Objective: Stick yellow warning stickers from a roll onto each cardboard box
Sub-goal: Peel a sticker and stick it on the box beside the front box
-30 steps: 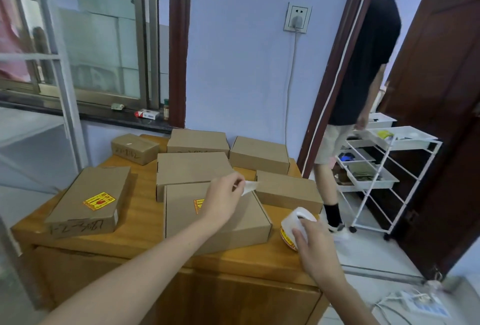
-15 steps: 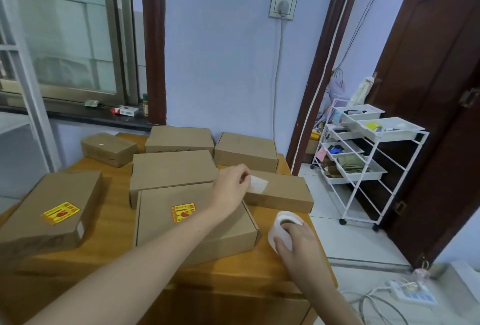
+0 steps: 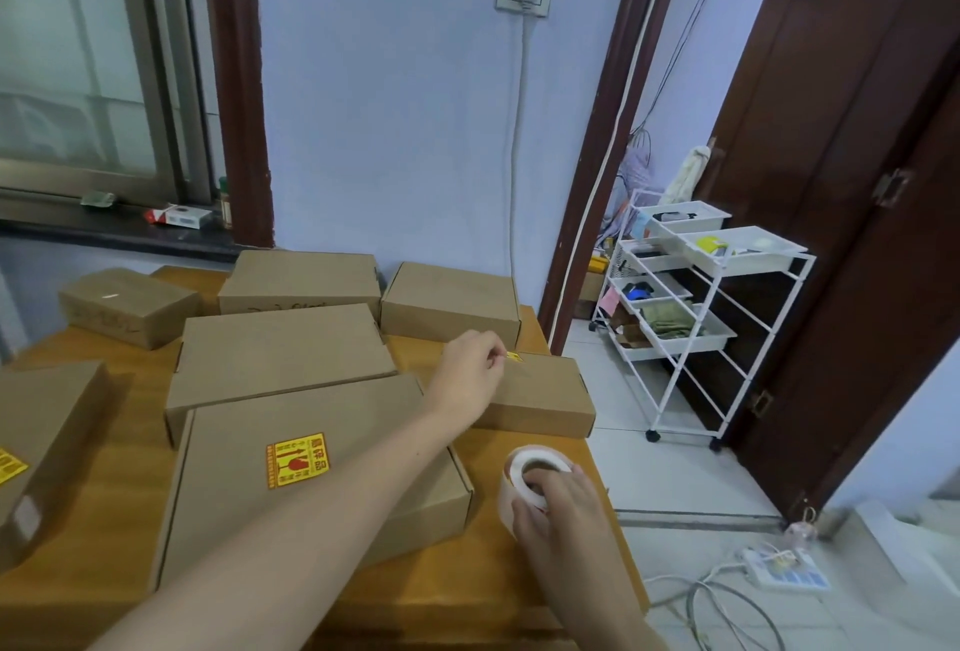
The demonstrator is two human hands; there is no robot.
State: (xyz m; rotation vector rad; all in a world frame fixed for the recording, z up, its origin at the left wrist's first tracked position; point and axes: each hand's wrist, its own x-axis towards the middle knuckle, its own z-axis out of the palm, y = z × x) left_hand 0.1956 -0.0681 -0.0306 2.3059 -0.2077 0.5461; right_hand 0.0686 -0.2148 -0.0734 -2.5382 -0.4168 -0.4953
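Note:
Several brown cardboard boxes lie on a wooden table (image 3: pixel 498 593). My left hand (image 3: pixel 470 375) pinches a yellow warning sticker (image 3: pixel 514 356) and holds it over the top of the small box at the right (image 3: pixel 540 393). My right hand (image 3: pixel 563 505) grips the white sticker roll (image 3: pixel 524 476), which rests on the table near its right edge. The large front box (image 3: pixel 291 473) carries a yellow sticker (image 3: pixel 297 459). The box at the far left (image 3: pixel 36 442) also shows a yellow sticker (image 3: pixel 9 466). The boxes further back show bare tops.
A white wire cart (image 3: pixel 696 307) with trays stands on the tiled floor right of the table, by a dark wooden door (image 3: pixel 852 182). A power strip (image 3: pixel 784 567) and cables lie on the floor. A windowsill (image 3: pixel 130 229) with small items runs behind the boxes.
My left hand has reached right from the front box toward the small right box, and the sticker now shows its yellow face. The view has moved closer. A person by the cart has left.

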